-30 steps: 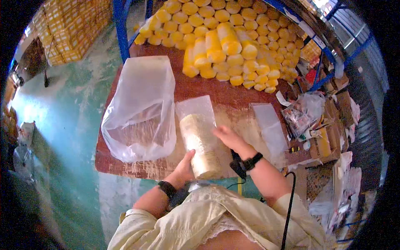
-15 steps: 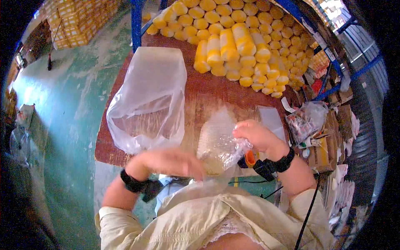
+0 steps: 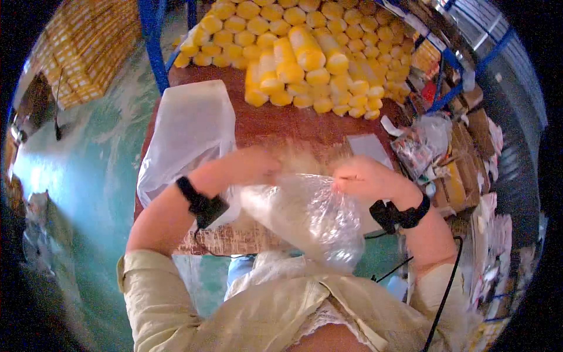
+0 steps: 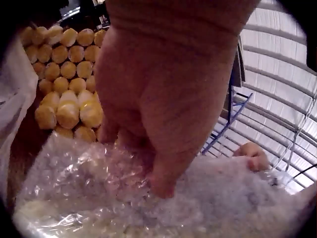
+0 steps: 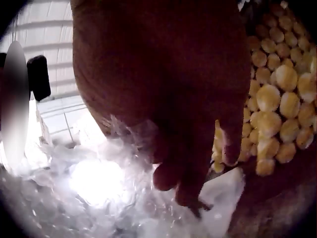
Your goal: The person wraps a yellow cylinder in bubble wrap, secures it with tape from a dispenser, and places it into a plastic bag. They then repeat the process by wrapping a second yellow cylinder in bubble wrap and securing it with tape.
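Observation:
In the head view a crinkled clear plastic bag [image 3: 337, 220] is held up over the table's near edge, its lower end close to my shirt. A pale cream roll [image 3: 264, 204] shows through its left part, tilted. My left hand [image 3: 252, 167] grips the upper left of the bag; the left wrist view shows its thumb outside and its fingers behind the film [image 4: 74, 173]. My right hand [image 3: 369, 179] pinches the gathered film at the upper right. In the right wrist view, its fingers curl down onto the bright, glaring plastic [image 5: 138, 193].
A large translucent bag [image 3: 193, 111] lies on the red-brown table [image 3: 281, 126] at left. Yellow-and-white rolls [image 3: 293, 53] are stacked at the back. Flat clear sleeves [image 3: 369, 149] lie at right, beside cardboard boxes [image 3: 460, 170]. Blue rack posts [image 3: 153, 47] stand behind.
The roll lay lengthwise between my hands; now it is raised and tilted in the bag. My left hand swept across near my body, then went up to the bag's top. The right hand keeps the film.

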